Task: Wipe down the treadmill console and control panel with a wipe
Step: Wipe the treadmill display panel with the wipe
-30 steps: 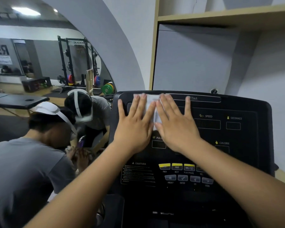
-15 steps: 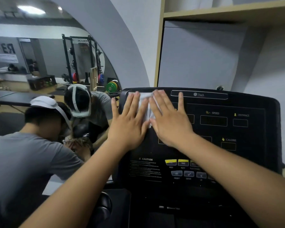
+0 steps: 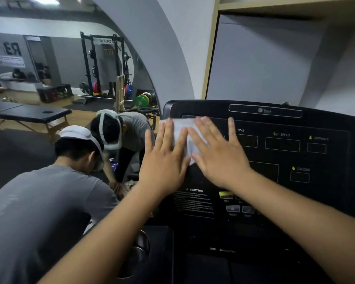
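Wipe [image 3: 182, 136] on console [image 3: 295, 160] top-left | left hand [image 3: 164, 162], right hand [image 3: 217, 154] press it | fingers straight

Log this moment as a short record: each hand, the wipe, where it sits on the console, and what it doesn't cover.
left hand: flat, fingers straight, pressing on wipe
right hand: flat, pressing wipe beside left hand
wipe: white, spread under both hands
location: upper left corner of console
uncovered: speed display, caution label, buttons
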Motion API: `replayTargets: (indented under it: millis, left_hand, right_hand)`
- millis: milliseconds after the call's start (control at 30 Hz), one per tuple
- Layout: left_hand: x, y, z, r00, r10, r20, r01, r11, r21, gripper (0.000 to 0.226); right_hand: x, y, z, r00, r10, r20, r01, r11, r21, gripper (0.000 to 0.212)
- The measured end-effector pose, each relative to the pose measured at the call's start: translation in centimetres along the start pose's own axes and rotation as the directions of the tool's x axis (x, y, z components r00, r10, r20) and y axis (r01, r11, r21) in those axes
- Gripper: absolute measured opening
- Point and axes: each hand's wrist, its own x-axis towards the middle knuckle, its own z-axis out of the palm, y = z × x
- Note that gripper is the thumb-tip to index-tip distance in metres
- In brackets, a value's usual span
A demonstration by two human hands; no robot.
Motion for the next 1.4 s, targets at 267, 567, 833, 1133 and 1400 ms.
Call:
replayTargets:
  millis: [267,567,833,1133,1400]
  left_hand:
    - [3.6,-0.3,-1.5,1.0,0.018,-0.002,-0.018,0.999,-0.038,0.066]
    - [2.3,-0.8,-1.0,0.999,0.052,0.009,-0.052,0.999,0.002,0.07]
    - [3.6,-0.9,-1.6,0.999,0.04,0.035,-0.039,0.998,-0.047,0.066]
    - [0.3,-1.7,-0.4,0.997,0.027,0.07,-0.019,0.994,-0.11,0.069]
    - [0.5,-2.6,-0.2,0.999,0.037,0.024,-0.032,0.983,-0.182,0.082]
  right_hand:
    - [2.5,0.5,-0.9,0.994,0.106,-0.034,-0.105,0.994,0.029,0.065]
    - [0.8,1.2,-0.8,0.999,-0.02,0.025,0.021,0.999,-0.032,0.066]
    - [1.9,-0.5,-2.0,0.973,-0.163,-0.166,0.159,0.987,-0.036,0.066]
    - [1.1,1.8,-0.7,0.991,-0.119,-0.064,0.115,0.991,-0.07,0.061]
    - [2.2,0.0,-0.2,0.904,-0.343,-0.254,0.382,0.916,0.122,0.057]
